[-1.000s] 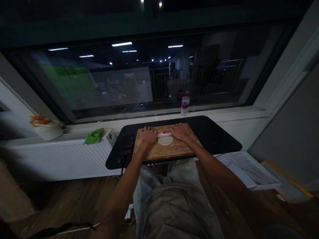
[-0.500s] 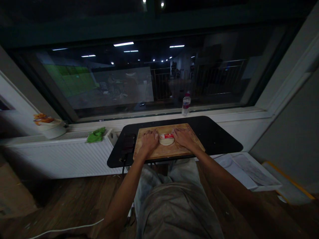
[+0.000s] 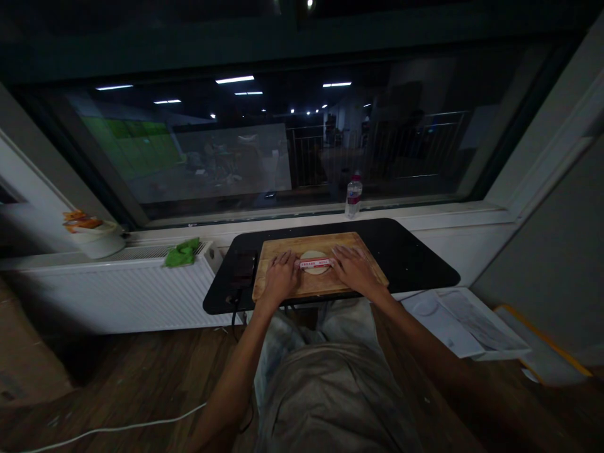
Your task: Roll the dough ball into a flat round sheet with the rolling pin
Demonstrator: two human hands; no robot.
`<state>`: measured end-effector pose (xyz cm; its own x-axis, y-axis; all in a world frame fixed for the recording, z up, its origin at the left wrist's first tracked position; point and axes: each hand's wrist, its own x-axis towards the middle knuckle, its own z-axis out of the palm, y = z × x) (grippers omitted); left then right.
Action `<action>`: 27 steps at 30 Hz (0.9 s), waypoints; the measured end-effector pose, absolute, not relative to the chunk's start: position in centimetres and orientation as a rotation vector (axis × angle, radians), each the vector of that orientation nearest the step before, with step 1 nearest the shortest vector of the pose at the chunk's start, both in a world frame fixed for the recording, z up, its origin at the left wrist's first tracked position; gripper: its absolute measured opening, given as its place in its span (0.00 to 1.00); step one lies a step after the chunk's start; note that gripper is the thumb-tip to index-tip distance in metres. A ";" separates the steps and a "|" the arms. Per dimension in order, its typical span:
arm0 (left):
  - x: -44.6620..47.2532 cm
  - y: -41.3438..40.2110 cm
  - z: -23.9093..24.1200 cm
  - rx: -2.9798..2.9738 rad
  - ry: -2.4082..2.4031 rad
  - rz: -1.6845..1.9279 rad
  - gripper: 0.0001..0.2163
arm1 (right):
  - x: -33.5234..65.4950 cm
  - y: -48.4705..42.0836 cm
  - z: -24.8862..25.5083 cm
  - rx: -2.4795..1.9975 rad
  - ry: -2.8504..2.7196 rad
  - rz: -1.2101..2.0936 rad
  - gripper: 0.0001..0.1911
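Observation:
A short rolling pin [image 3: 315,263] with a red-and-white printed wrap lies crosswise over a flat round of pale dough [image 3: 313,254]. Dough shows both beyond the pin and on the near side of it. At the pin's left end is my left hand [image 3: 283,273], its fingers curled over that end. The pin's other end sits under my right hand [image 3: 350,267], with the fingers bent over it. Both ends are hidden by the hands. Beneath everything is a wooden cutting board [image 3: 283,246], lightly dusted in places.
The board rests on a black table [image 3: 415,267] by the window. A dark phone-like device [image 3: 244,267] with a cable lies left of the board. A water bottle [image 3: 353,196] stands on the sill; a green cloth [image 3: 182,252] and a white pot [image 3: 98,241] sit on the radiator [image 3: 155,296].
The rolling pin has rolled towards me, from the dough's far part to its middle, and its wrap has turned to show a different side. Both hands moved with it.

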<state>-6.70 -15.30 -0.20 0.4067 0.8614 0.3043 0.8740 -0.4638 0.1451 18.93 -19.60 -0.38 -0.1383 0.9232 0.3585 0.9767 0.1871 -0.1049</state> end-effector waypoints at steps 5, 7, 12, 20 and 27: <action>-7.5 -16.3 -0.4 -2.661 -1.508 -0.612 0.20 | 19.5 -20.4 -1.4 -1.714 -2.102 -0.202 0.30; -7.8 -16.6 -0.6 -2.662 -1.459 -0.689 0.19 | 19.8 -20.6 -1.8 -1.667 -2.094 -0.202 0.29; -8.1 -16.8 -1.6 -2.629 -1.389 -0.849 0.15 | 20.1 -21.0 -2.4 -1.590 -2.075 -0.224 0.29; -8.4 -16.9 -3.2 -2.591 -1.370 -0.962 0.17 | 19.9 -21.6 -2.7 -1.570 -2.039 -0.250 0.27; -8.5 -16.3 -3.9 -2.624 -1.360 -0.975 0.18 | 19.8 -21.6 -2.9 -1.588 -2.045 -0.260 0.28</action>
